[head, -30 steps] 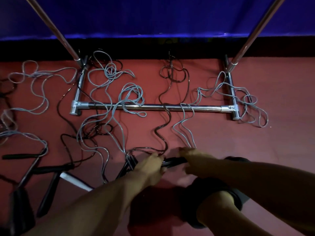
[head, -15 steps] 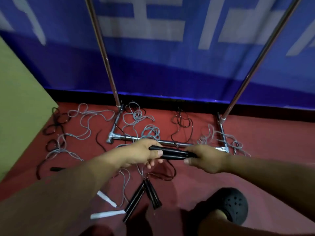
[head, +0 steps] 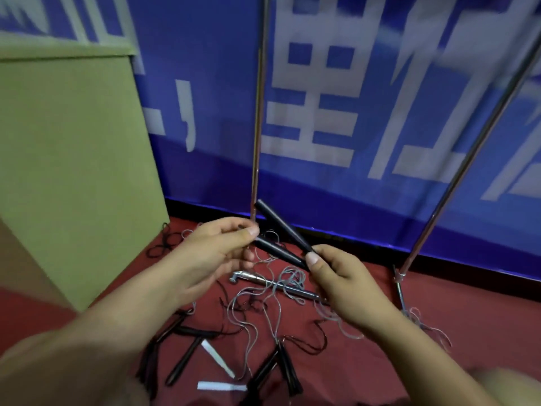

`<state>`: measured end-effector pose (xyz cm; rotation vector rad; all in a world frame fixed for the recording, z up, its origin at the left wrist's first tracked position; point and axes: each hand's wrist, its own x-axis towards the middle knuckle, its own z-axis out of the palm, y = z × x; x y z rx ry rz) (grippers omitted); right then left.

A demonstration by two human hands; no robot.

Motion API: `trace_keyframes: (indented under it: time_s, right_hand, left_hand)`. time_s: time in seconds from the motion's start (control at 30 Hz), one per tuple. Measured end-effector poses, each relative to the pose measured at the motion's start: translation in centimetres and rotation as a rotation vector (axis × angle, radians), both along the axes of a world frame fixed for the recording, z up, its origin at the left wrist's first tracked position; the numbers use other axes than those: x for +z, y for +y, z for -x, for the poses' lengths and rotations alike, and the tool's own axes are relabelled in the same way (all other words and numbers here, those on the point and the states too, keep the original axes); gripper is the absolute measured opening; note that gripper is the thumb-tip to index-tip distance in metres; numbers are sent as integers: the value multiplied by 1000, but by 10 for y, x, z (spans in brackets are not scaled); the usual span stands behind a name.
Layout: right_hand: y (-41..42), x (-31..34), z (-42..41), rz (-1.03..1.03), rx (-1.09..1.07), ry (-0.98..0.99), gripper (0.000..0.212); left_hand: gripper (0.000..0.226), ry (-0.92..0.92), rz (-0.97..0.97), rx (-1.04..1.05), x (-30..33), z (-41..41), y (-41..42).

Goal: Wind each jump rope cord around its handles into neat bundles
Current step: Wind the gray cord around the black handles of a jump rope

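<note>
Two black jump rope handles [head: 281, 230] are lifted in front of me, splayed in a V. My right hand [head: 336, 276] pinches their joined lower ends between thumb and fingers. My left hand [head: 216, 247] pinches the end of the lower handle [head: 272, 249] with thumb and forefinger. The upper handle's free end points up left. Grey cords [head: 263, 300] and dark cords [head: 310, 344] lie tangled on the red floor below. More black handles [head: 281, 367] lie on the floor near my feet.
A chrome rack stands ahead, its upright poles [head: 257, 118] rising against a blue banner and its base bar [head: 263, 279] among the cords. A green board [head: 73, 171] leans at left. Two white strips [head: 218, 358] lie on the floor.
Both hands have lifted the pair of handles from the floor up to chest height. The handles, held together before, now splay apart. My view has tilted upward toward the banner.
</note>
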<state>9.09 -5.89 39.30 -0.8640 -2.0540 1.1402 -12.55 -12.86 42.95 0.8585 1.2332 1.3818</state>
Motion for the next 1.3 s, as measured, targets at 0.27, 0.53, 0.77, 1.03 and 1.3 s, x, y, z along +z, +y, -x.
trace_keyframes:
  time_s: [0.27,0.53,0.77,1.03,1.3]
  right_hand:
    - [-12,-6,40,316,-53,260,27]
    - [-18,-9,60,468,88,228,29]
    - [-16,-12,55,342,122,25,30]
    - [-7,-29,37,132,157,-430,59]
    - [-4,-38,22,-185,72,-564,50]
  left_hand:
    - [28,117,52,38,-21,-27,-9]
    - [21,-123,60,221,-30,-40,11]
    - [19,-181,61,210,-30,-36,7]
    - [16,-33,54,422,-34,-7,-1]
    - [11,458,14,352,-31,35,-31]
